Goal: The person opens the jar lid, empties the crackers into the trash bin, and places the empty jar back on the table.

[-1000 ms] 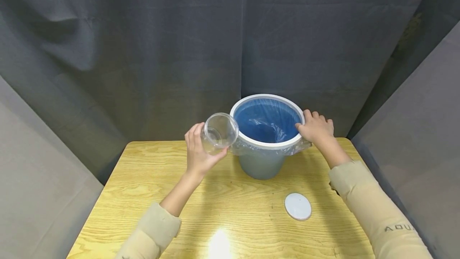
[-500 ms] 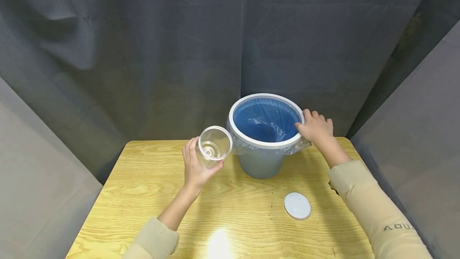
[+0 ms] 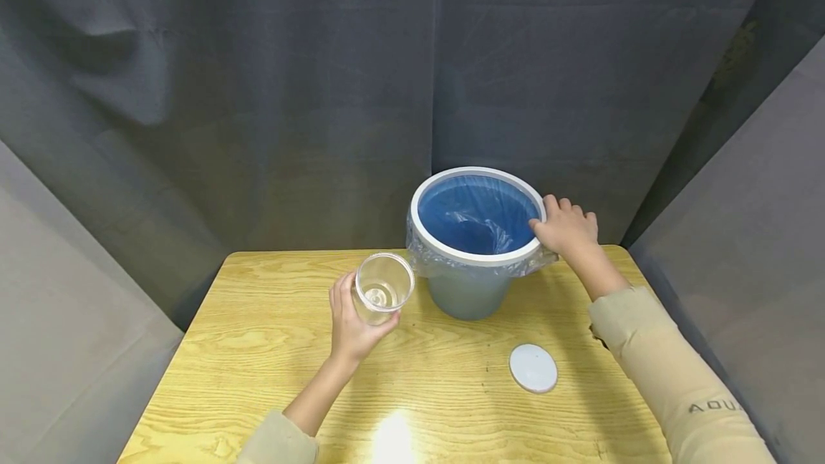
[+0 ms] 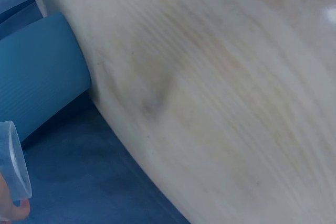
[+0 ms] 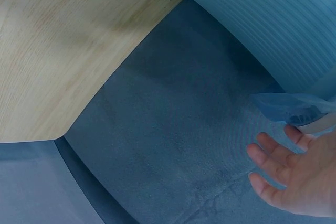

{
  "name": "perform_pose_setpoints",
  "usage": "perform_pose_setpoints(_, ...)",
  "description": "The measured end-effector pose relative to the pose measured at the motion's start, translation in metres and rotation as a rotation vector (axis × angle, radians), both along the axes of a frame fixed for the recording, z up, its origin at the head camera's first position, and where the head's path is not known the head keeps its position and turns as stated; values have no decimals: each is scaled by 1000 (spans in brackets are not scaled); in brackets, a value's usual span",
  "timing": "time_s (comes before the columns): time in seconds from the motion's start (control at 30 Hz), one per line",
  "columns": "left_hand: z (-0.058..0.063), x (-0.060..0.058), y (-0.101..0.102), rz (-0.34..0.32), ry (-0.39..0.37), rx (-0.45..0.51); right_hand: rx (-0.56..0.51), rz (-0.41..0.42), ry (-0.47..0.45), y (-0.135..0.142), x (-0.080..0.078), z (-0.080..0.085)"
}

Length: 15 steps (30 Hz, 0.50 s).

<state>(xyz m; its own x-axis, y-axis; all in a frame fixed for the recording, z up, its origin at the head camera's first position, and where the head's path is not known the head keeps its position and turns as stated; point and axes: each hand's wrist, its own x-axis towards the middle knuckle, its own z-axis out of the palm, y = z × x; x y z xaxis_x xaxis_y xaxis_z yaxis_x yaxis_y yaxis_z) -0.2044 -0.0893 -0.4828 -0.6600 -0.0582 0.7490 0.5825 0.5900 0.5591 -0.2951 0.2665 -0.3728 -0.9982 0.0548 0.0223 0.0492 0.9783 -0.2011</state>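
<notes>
My left hand (image 3: pixel 353 322) grips a clear plastic jar (image 3: pixel 384 292) around its side, above the table and left of the trash can. The jar's open mouth is tilted up toward the head camera, and nothing shows inside. At the left wrist view's edge, part of the jar (image 4: pixel 14 163) and a fingertip (image 4: pixel 21 211) appear. My right hand (image 3: pixel 567 228) holds the rim of the trash can (image 3: pixel 470 299), thumb over the inner edge. In the right wrist view, the right hand's (image 5: pixel 307 174) other fingers spread loosely outside. A clear liner bag (image 3: pixel 432 256) folds over the white rim.
A round white lid (image 3: pixel 533 368) lies on the wooden table (image 3: pixel 258 349), in front of the trash can. Dark grey curtains (image 3: pixel 290 92) hang right behind the table's back edge, and pale panels (image 3: pixel 58 321) flank both sides.
My left hand has moved the jar down and slightly left, away from the trash can's rim, and turned its mouth more upward. My right hand stays on the rim.
</notes>
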Motion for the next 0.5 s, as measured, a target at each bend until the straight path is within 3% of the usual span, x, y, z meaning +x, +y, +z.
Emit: perform_pose_setpoints(0.5, -36, 21, 0, -15, -90, -25, -2, -2, 4, 1, -1, -1)
